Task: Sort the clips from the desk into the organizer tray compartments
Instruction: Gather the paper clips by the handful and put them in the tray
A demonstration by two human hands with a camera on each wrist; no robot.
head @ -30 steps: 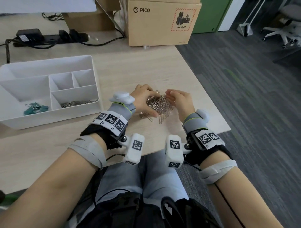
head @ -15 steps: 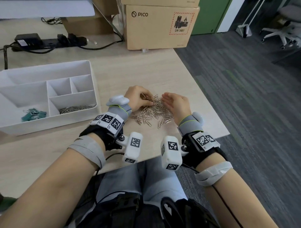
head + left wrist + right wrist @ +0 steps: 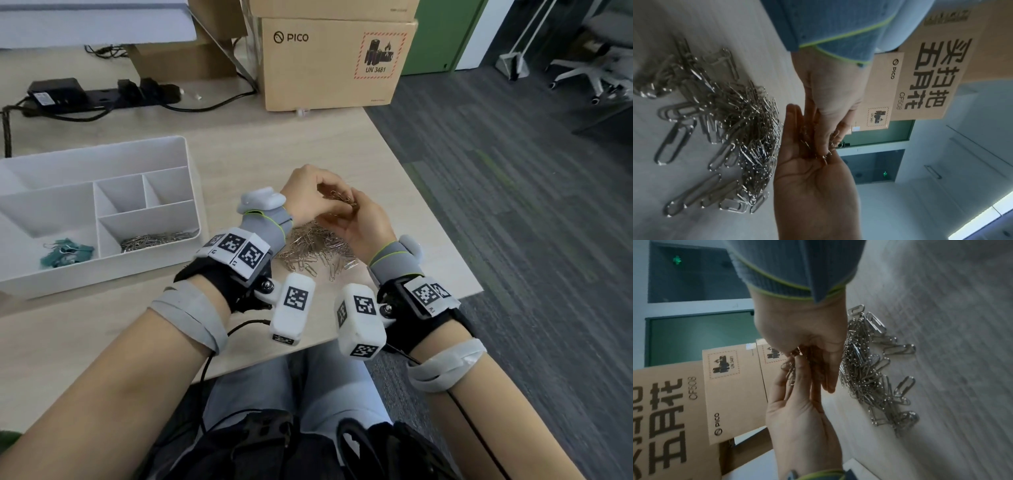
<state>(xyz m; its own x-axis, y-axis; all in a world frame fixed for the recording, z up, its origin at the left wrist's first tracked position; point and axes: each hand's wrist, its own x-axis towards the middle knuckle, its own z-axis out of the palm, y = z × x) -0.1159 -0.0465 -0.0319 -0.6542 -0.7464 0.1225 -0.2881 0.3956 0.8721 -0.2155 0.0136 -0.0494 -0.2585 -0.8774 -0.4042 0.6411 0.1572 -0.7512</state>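
Both hands are raised together just above the pile of paper clips (image 3: 313,248) on the desk (image 3: 239,144). The left hand (image 3: 310,198) has its fingers curled around a bunch of clips (image 3: 342,198), and the right hand (image 3: 368,224) lies cupped against it, fingers bent and pinching the same bunch from the other side. The rest of the pile lies directly beneath the fingertips. Well to the left of the fingers sits the white tray (image 3: 190,171), with more paper clips in its near right compartment and teal binder clips (image 3: 65,251) in the near left one.
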